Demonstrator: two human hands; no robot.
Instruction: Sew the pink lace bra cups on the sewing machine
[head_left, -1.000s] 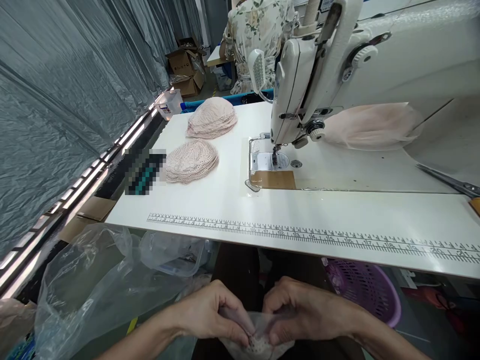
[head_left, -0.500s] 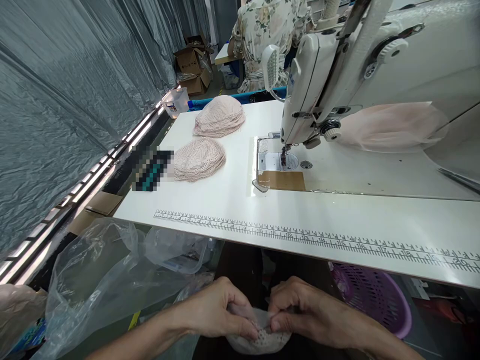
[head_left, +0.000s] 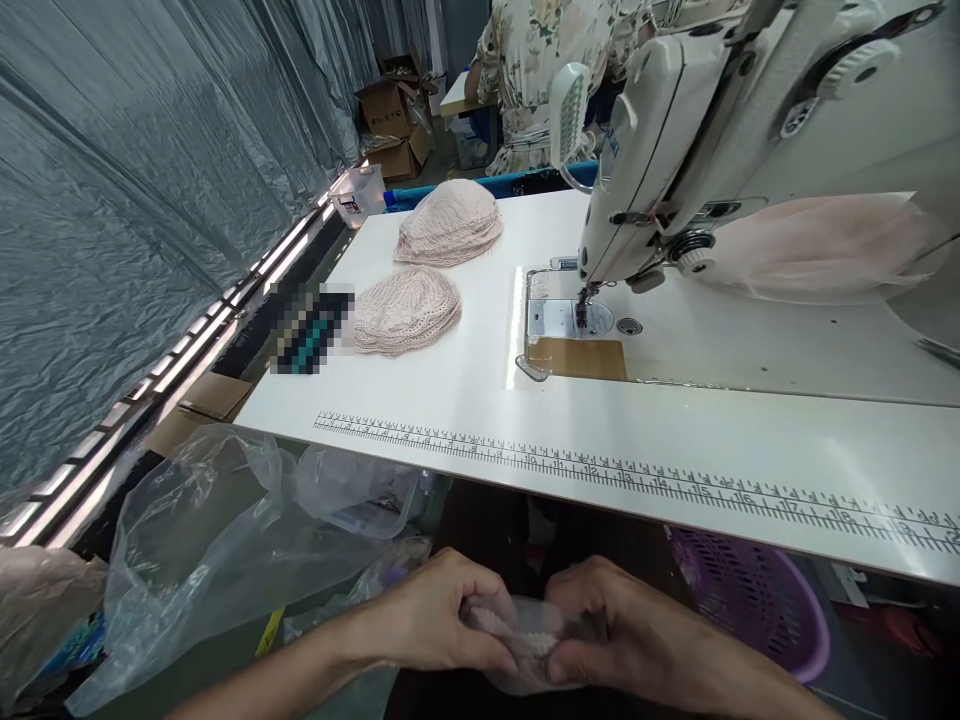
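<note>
Low in front of my lap, both hands grip a small piece of pale, sheer lace fabric [head_left: 529, 645]. My left hand [head_left: 446, 615] pinches its left edge between thumb and curled fingers. On the other edge, my right hand [head_left: 600, 625] does the same, its thumb across the front. The fabric is curved and slightly blurred, and part of it hides behind my fingers. Beyond the hands, on the white sewing table [head_left: 420, 400], lie two stacks of pinkish lace pieces, a nearer stack [head_left: 407, 312] and a farther stack [head_left: 450, 225].
A white sewing machine [head_left: 637, 160] stands at the right, with sheer pink fabric [head_left: 825, 250] under its arm. Clear plastic bags [head_left: 225, 560] hang left below the table edge. A purple basket [head_left: 757, 600] is at the lower right. Another person [head_left: 547, 70] is behind the table.
My right hand has turned over the fabric, and the lace piece is more bunched and curved between the hands. The camera view has shifted slightly, moving the machine rightward.
</note>
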